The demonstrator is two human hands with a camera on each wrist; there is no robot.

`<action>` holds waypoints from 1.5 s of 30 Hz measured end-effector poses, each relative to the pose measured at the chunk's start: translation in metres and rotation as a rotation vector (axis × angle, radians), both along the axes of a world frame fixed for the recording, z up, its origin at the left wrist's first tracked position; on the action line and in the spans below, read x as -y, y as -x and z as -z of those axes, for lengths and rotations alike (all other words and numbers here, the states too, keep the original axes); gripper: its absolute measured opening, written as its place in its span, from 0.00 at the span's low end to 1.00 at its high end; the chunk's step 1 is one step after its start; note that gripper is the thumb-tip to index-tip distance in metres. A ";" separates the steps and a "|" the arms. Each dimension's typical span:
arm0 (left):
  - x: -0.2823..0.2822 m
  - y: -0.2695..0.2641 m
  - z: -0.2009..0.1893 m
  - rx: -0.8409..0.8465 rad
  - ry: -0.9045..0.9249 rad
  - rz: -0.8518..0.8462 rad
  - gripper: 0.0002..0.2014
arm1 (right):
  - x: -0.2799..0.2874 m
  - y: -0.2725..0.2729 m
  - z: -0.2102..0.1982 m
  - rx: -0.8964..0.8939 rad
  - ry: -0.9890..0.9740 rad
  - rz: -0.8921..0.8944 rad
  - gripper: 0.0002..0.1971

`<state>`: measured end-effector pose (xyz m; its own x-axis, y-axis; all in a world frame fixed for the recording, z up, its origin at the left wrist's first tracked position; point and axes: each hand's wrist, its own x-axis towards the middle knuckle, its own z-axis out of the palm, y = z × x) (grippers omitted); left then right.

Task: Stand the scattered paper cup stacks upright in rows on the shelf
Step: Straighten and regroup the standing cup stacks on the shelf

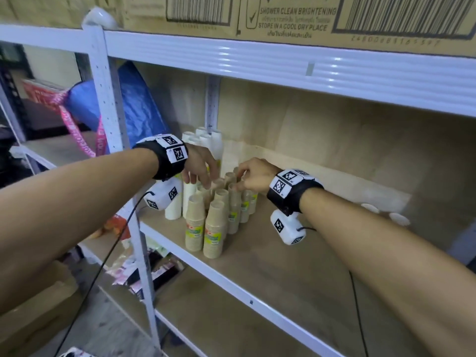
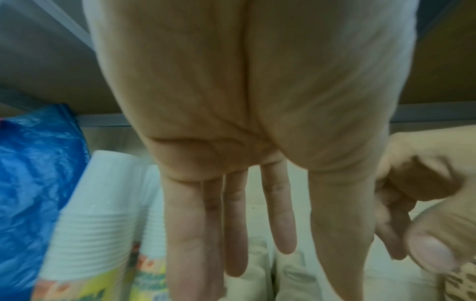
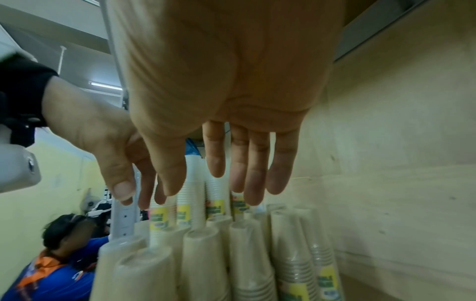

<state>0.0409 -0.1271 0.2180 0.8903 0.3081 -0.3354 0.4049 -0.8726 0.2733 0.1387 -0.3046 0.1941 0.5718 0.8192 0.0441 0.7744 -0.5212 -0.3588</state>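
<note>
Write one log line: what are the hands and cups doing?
left hand: open over brown cup stacks | right hand: open above them | stacks: upright on shelf

White metal shelving [image 1: 283,65] with pale wooden boards [image 1: 296,274]; cardboard boxes [image 1: 296,16] sit on the upper level, a blue plastic bag [image 1: 139,104] beyond the left upright, a strip light [image 3: 105,85] overhead.

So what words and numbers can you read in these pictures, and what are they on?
"SHOWER CLEAN BRIGHTENING" on the cardboard box on the top shelf.
"STORE IN A COOL DRY PLACE" on the same box.
Small script line and barcode digits beneath: too blurred to read.
Yellow labels on the brown cup stacks: too blurred.
Pink ribbon lettering: unreadable.
</note>
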 end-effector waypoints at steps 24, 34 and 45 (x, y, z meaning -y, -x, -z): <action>0.008 0.039 0.061 0.091 0.012 -0.040 0.17 | -0.023 0.073 0.051 0.077 0.086 -0.147 0.11; 0.030 0.019 0.049 0.000 -0.094 0.095 0.15 | -0.007 0.061 0.046 0.083 0.127 -0.131 0.12; 0.074 -0.057 0.030 0.068 -0.027 0.255 0.12 | 0.054 0.007 0.021 0.061 0.175 0.116 0.18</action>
<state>0.0980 -0.2011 0.1881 0.9606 0.0788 -0.2665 0.1523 -0.9514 0.2676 0.1321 -0.3590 0.1735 0.6636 0.7461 -0.0551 0.7230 -0.6584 -0.2091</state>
